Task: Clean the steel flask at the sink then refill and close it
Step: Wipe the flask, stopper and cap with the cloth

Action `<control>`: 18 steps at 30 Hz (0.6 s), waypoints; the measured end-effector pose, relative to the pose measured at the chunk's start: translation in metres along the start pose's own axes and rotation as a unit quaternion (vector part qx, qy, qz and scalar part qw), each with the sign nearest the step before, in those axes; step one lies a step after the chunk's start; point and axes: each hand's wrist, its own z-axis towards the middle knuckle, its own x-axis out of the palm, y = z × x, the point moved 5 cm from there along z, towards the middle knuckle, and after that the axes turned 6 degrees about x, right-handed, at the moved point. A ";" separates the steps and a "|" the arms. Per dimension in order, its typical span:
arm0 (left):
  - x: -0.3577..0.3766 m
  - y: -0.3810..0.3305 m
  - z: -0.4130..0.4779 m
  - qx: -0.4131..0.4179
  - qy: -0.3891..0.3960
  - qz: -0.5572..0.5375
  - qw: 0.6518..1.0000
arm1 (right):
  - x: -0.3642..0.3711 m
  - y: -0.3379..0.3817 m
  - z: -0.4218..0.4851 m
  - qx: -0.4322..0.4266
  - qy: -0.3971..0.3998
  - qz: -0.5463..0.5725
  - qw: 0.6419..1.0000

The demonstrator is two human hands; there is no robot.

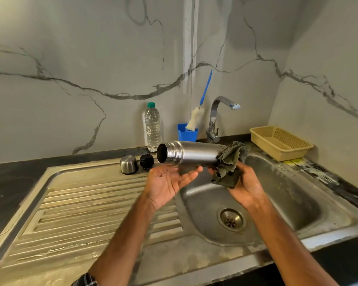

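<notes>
While my left hand [167,182] cradles the steel flask [194,154] on straight fingers, level over the sink [287,182], my right hand [247,187] grips the dark green cloth [228,162] at its base: best wipe mouthward, turning steadily.

Above the sink [281,195], left hand [167,184] supports the sideways steel flask [194,154]; right hand [247,188] grips a cloth [229,162].

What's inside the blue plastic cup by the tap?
The square blue plastic cup holds a bottle brush with white bristles and a blue handle, leaning right toward the chrome tap. The cup's wall hides the brush tip and anything else inside.
</notes>
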 end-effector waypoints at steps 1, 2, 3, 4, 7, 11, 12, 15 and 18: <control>0.004 0.004 0.003 0.007 0.006 0.012 1.000 | 0.001 -0.001 0.001 -0.006 -0.002 0.003 1.000; 0.006 0.008 0.006 0.021 0.005 0.038 0.999 | 0.003 -0.001 0.001 -0.013 -0.004 -0.002 1.000; 0.008 0.011 0.009 0.037 -0.004 0.062 0.997 | 0.004 -0.003 0.001 -0.018 -0.010 -0.014 1.000; 0.009 0.012 0.012 0.054 -0.026 0.089 0.994 | 0.005 -0.004 0.002 -0.020 -0.013 -0.026 0.999; -0.001 0.012 0.013 0.096 -0.119 0.157 0.976 | 0.009 -0.014 0.001 -0.008 -0.022 -0.046 0.999; -0.020 -0.002 0.013 0.128 -0.190 0.139 0.963 | 0.012 -0.022 -0.005 0.033 0.000 -0.084 0.996; -0.023 -0.007 0.014 0.130 -0.199 0.118 0.964 | 0.015 -0.021 -0.006 0.041 0.015 -0.095 0.995; -0.027 -0.012 0.012 0.110 -0.208 0.044 0.971 | 0.015 -0.014 -0.009 0.043 0.040 -0.106 0.993; -0.024 -0.010 0.009 0.087 -0.198 -0.052 0.975 | 0.005 -0.002 -0.005 -0.004 -0.016 -0.170 0.985</control>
